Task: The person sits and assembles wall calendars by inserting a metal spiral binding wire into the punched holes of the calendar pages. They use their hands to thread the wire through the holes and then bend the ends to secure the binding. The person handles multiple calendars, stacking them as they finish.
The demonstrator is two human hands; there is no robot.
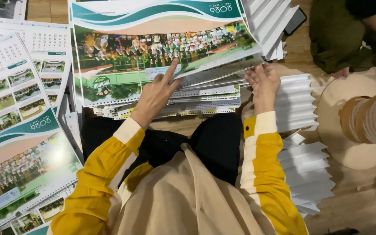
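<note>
A stack of calendar sheets (162,43) with punched edges lies in front of me, its top sheet showing a group photo and green wave bands. My left hand (155,93) rests flat on the top sheet near its lower edge, index finger stretched toward the photo. Over at the stack's right corner, my right hand (264,82) has its fingers curled under the edges of several sheets (223,72) and lifts them slightly. Both sleeves are yellow with cream cuffs.
More printed calendar sheets (18,126) spread out at the left. White folded card pieces (303,169) are stacked at the right and fanned at the top (268,26). Another person's arm (366,117) and a seated person (344,35) are at the right, on the wooden floor.
</note>
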